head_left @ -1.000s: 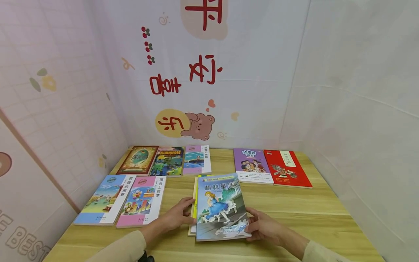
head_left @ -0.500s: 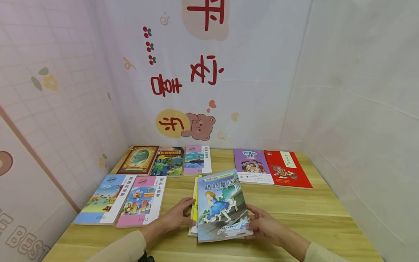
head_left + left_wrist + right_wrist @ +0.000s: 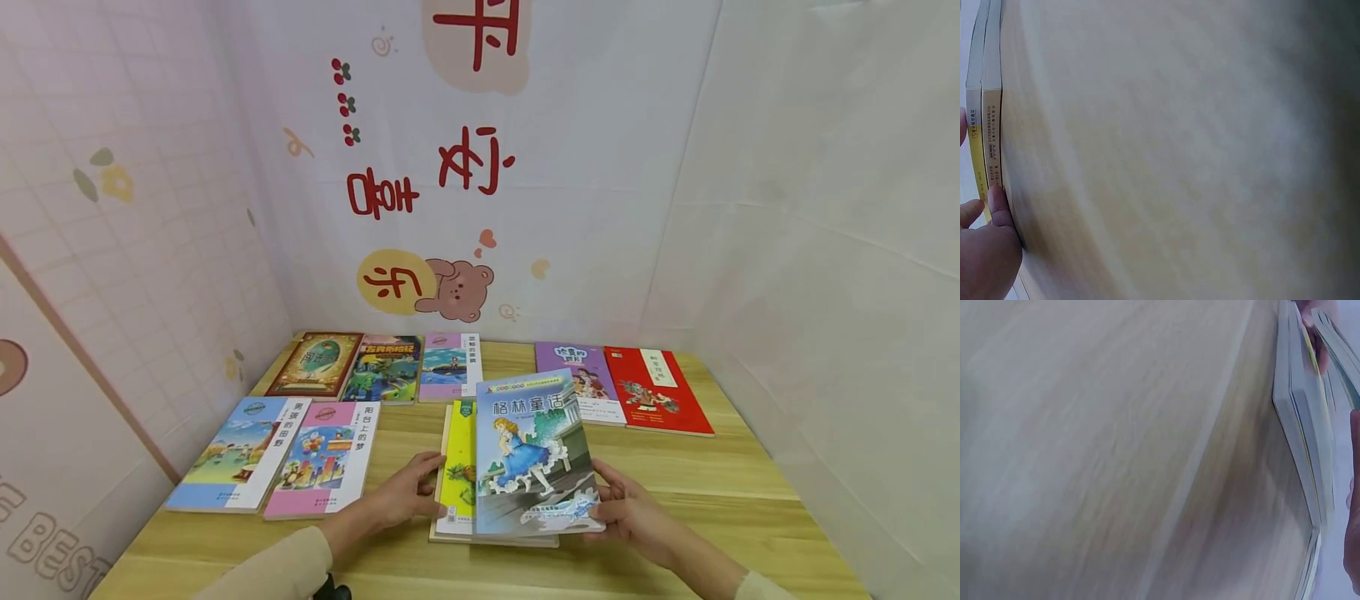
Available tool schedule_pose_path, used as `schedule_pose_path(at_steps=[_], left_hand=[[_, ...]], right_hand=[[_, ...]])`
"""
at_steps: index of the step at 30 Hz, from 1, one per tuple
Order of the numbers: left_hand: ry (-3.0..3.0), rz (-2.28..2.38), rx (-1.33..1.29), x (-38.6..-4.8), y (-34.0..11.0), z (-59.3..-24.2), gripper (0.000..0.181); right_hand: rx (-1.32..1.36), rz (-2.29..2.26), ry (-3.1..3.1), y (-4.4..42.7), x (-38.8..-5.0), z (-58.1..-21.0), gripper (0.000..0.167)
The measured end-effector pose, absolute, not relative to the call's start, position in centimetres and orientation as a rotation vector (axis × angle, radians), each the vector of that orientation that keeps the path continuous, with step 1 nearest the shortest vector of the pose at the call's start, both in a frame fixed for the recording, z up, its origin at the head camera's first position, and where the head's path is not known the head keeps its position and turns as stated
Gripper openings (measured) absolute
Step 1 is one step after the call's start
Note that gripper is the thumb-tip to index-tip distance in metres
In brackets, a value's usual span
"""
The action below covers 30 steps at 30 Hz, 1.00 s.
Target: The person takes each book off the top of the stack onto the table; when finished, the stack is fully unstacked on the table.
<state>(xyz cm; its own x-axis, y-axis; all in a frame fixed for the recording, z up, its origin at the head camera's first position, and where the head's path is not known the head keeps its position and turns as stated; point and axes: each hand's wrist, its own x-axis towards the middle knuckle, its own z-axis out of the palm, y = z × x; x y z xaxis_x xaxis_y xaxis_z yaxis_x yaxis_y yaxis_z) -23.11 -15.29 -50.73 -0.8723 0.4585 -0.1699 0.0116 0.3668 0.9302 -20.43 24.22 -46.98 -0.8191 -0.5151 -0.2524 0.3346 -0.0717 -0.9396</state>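
Observation:
My right hand grips the lower right edge of a storybook with a girl in a blue dress on its cover. This book is raised and tilted above a small stack; in the right wrist view a gap separates the raised book from the stacked books. Under it shows a yellow-covered book, lying on a cream-edged book. My left hand rests against the stack's left side. In the left wrist view, its fingers touch the two spines. The raised book hides most of the stack.
Two books, one blue and one pink, lie at the left. Behind them are a brown book, a green one and another pink one. Purple and red books lie back right, near the wall sheet.
My right hand has moved the girl-cover storybook up and right, off the stack, uncovering more of the yellow book. My left hand stays at the stack's left side.

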Motion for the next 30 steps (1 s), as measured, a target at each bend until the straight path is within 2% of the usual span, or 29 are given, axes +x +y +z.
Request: schedule_pose_path(at_steps=[9, 30], left_hand=[[2.224, 1.525, 0.418, -23.1, -15.3, -50.8, 0.084], [2.238, 1.491, 0.400, -23.3, -15.4, -50.9, 0.085]], right_hand=[[-0.160, -1.948, 1.720, 27.7, -20.4, -46.4, 0.091], [-0.129, -1.881, 1.733, 36.1, -19.9, -47.7, 0.094]])
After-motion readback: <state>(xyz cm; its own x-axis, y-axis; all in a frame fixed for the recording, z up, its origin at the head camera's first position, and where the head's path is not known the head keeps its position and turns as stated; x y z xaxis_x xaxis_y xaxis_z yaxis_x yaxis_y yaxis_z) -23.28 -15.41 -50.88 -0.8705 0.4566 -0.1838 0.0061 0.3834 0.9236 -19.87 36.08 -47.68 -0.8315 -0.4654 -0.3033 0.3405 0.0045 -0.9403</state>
